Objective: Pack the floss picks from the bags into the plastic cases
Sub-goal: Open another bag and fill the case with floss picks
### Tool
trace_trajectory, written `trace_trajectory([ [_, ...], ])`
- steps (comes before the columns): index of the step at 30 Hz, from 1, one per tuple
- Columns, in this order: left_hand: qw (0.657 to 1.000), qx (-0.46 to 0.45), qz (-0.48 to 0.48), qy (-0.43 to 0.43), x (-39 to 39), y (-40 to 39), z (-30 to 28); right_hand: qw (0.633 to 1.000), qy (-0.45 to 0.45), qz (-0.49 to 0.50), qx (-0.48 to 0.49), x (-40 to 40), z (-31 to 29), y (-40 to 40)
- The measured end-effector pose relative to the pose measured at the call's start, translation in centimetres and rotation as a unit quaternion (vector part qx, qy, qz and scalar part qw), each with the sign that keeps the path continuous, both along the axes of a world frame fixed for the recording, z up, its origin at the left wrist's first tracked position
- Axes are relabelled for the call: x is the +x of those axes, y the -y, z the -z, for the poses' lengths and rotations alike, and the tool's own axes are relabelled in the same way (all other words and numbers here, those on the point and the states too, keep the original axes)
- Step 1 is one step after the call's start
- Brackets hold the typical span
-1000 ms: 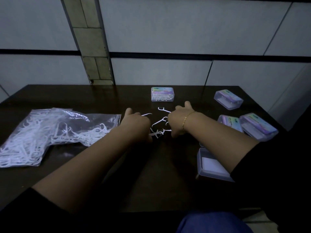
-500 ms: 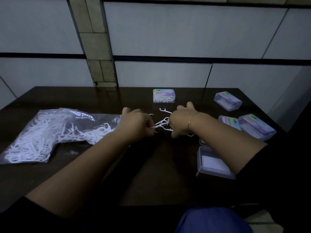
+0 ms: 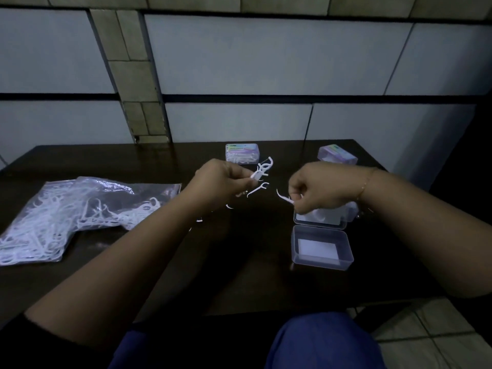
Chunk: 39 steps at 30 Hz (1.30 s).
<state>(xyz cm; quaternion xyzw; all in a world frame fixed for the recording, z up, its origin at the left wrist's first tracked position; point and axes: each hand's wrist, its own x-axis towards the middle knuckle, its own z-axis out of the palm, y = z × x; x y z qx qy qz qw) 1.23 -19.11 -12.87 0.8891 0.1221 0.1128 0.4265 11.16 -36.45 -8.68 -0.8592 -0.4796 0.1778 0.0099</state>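
Dark wood worktop [image 3: 239, 262]: carries everything, mid-frame.
Left hand [image 3: 221, 182]: centre, pinching a small bunch of floss picks [image 3: 262, 170].
Right hand [image 3: 316, 190]: right of centre, pinching one pick [image 3: 286, 198] over the open case [image 3: 320, 246].
Bag of picks [image 3: 66, 217]: left of frame.
Filled case [image 3: 241, 153]: upper centre.

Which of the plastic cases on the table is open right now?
The clear plastic case nearest the person, below the right hand; the labelled cases at the table's far edge are closed.

bag [image 3: 66, 217] cut off left, far case [image 3: 336, 155] half hidden
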Motion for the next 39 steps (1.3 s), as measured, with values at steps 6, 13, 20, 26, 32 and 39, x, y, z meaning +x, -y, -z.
trace_trajectory([
  [6, 0.996, -0.024, 0.067, -0.05, 1.0, 3.8, 0.4, 0.994, -0.033, 0.034, -0.101, 0.0, 3.0, 2.7],
  [13, 0.993, -0.026, 0.091, -0.073, 2.3, 7.5, 1.0, 0.996, -0.015, 0.073, -0.057, 0.0, 3.7, 5.9],
  [20, 0.982, -0.017, 0.145, -0.124, 3.6, 10.4, 1.5, 0.992, -0.049, 0.116, 0.023, -0.1, 2.5, 9.8],
  [26, 0.971, 0.083, 0.17, -0.144, 4.1, 10.6, 3.0, 0.985, -0.072, 0.154, 0.035, -0.1, 3.4, 11.1],
  [32, 0.946, 0.224, 0.183, -0.147, 3.7, 9.8, 2.2, 0.983, -0.087, 0.159, 0.038, -0.2, 3.6, 10.9],
  [39, 0.961, 0.191, 0.161, -0.114, 3.0, 8.7, 2.4, 0.985, -0.058, 0.146, 0.065, -1.2, 4.8, 9.6],
])
